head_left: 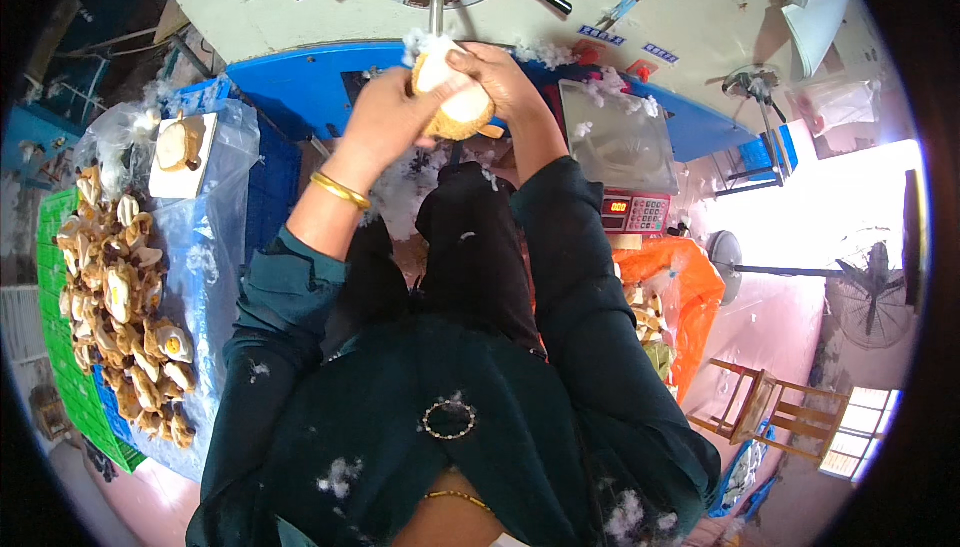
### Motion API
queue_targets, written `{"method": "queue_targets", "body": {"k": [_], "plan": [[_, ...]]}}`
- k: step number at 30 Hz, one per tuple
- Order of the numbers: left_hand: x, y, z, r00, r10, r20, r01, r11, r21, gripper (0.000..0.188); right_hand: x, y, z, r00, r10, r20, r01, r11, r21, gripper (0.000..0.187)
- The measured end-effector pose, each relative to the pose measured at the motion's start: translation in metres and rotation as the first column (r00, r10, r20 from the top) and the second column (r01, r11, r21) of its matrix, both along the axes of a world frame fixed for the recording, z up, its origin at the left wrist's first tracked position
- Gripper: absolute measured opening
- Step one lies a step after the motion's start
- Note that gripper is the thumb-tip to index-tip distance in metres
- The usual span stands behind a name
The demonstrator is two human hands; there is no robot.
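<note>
A brown-and-white stuffed toy (464,113) sits at the near end of the metal tube (437,9). The left hand (388,117) and right hand (497,77) both have their grip around it, one from each side. A scale (622,152) stands to the tube's right; piled plush pieces (120,297) lie to its left.

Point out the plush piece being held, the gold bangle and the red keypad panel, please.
Plush piece (470,107): head view, on its pale patch.
Gold bangle (340,191): head view, middle of its band.
Red keypad panel (635,212): head view, between display and keys.
</note>
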State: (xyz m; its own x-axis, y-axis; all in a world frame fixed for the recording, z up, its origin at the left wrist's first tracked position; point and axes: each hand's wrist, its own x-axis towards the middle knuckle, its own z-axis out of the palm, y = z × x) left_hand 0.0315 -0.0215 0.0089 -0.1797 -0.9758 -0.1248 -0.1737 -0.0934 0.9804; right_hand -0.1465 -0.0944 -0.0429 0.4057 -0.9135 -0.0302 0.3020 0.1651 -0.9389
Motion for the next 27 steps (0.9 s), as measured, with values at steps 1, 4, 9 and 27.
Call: {"method": "queue_targets", "body": {"k": [1, 4, 9, 27], "plan": [[-0.001, 0.006, -0.005, 0.997, -0.046, -0.056, 0.045, 0.999, -0.030, 0.049, 0.000, 0.004, 0.001, 0.999, -0.004, -0.035, 0.004, 1.000, 0.013, 0.039], [-0.001, 0.019, -0.014, 0.994, 0.027, -0.105, -0.028, 1.000, 0.000, 0.051, 0.003, 0.022, 0.004, 0.995, -0.033, -0.098, 0.034, 0.999, 0.007, 0.039], [-0.003, 0.037, -0.020, 0.990, 0.026, -0.142, -0.034, 0.998, -0.054, 0.052, 0.004, 0.040, 0.002, 0.996, -0.044, -0.081, 0.044, 0.999, 0.003, 0.043], [0.016, 0.057, -0.096, 0.958, 0.254, 0.134, -0.162, 0.863, -0.478, 0.017, -0.121, 0.082, -0.038, 0.560, -0.462, -0.688, 0.275, 0.887, -0.371, 0.042]]}}
